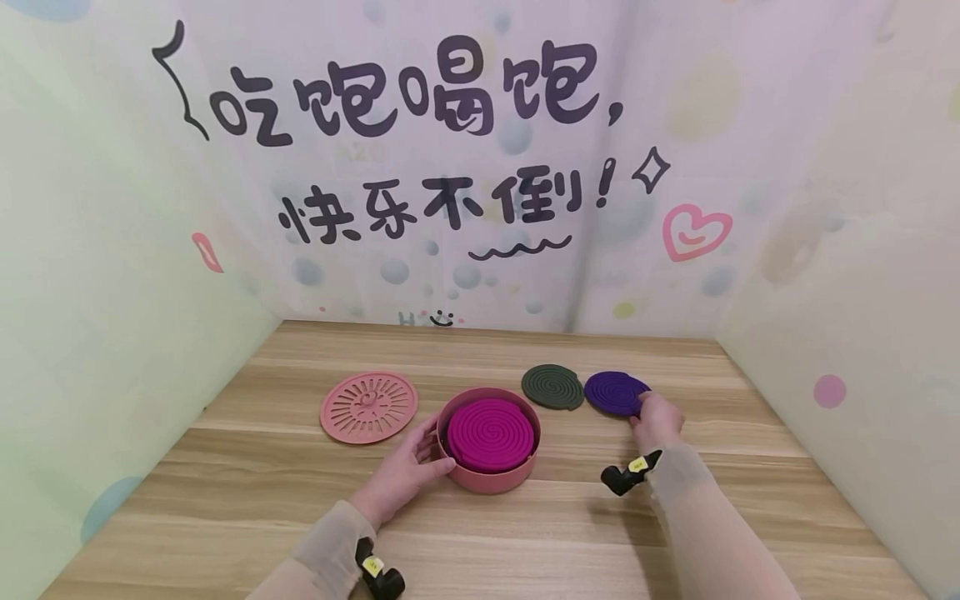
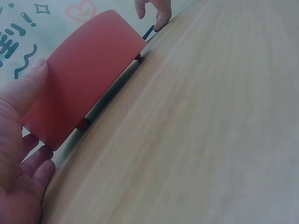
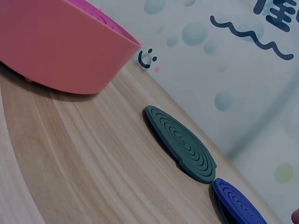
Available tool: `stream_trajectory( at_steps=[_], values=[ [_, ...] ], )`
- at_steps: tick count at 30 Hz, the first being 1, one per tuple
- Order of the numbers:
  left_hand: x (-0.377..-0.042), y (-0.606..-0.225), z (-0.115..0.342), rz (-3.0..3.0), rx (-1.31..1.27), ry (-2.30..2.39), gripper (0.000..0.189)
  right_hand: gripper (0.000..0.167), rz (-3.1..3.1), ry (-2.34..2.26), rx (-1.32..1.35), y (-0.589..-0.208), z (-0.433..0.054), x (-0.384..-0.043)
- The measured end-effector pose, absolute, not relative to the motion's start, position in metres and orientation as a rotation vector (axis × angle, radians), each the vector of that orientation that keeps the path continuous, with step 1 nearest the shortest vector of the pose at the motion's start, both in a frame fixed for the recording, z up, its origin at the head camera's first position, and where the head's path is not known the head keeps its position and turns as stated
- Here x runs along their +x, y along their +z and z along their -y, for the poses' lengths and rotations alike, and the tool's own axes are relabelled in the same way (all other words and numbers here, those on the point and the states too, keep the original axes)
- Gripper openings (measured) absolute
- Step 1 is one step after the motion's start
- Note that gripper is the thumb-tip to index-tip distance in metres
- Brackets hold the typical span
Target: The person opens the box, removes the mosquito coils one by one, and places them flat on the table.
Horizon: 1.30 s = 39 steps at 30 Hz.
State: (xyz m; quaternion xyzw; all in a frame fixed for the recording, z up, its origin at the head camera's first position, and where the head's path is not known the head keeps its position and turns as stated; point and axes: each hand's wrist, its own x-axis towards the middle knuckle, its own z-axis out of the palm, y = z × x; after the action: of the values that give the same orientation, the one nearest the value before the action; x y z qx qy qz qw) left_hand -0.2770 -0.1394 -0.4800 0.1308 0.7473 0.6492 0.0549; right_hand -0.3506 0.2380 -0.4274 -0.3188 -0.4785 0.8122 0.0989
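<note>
Currently, the left hand grips the pink round tin at its eight-to-nine o'clock side, thumb laid along the outer wall. Inside the tin sits a magenta mosquito coil. Out toward two o'clock from the tin, the right hand pinches the blue mosquito coil at its four o'clock edge. A dark green mosquito coil lies just beside the blue one, at its nine o'clock. The slotted pink lid rests on the wooden table, toward ten o'clock from the tin.

I see a round pink metal-looking tin, smooth and matt; at its two o'clock, a flat blue spiral coil, matt and grooved; beneath, a light-brown wood-grained worktop.
</note>
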Motion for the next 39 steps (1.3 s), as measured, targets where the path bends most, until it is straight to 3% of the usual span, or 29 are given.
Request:
stream_trajectory(
  at_steps=[32,39],
  values=[
    [-0.278,-0.481,0.142,-2.288,0.408,1.923,0.086,0.07,1.207,2.492,-0.931,-0.418,-0.234,-0.342],
    [-0.278,-0.481,0.141,-2.28,0.405,1.939,0.082,0.048,1.144,2.55,-0.936,-0.413,-0.237,-0.337]
  ],
)
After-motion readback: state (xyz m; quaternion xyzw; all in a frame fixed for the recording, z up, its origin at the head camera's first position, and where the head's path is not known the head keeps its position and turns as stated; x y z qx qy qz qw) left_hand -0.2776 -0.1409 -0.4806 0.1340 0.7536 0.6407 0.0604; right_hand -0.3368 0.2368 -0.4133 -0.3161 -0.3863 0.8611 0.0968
